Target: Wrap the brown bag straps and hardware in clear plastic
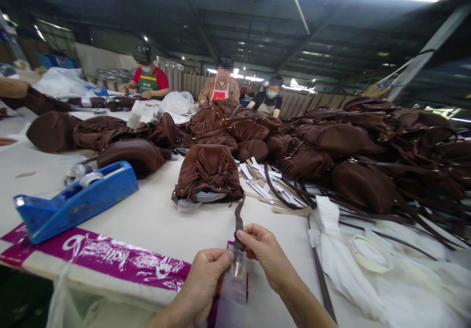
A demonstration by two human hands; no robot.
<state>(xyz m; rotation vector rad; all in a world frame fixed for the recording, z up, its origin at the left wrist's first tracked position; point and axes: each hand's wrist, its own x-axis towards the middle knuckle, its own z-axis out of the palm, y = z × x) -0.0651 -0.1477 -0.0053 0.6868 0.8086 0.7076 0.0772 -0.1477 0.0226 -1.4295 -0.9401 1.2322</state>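
Observation:
My left hand [206, 275] and my right hand [262, 250] meet at the table's near edge. Both pinch a small clear plastic bag [235, 284] and the end of a thin brown strap [238, 222] that goes into it. The strap runs up to a brown fringed bag [208, 171] lying just beyond my hands. The left fingers are curled on the plastic bag's left side. My right fingers close on the strap at the bag's mouth.
A blue tape dispenser [73, 203] sits at the left on the white table [154, 220]. Purple printed plastic [110, 259] lies along the near edge. Heaps of brown bags [368, 146] and loose straps fill the right. White tape rolls [368, 252] lie nearby. Three people work at the far end.

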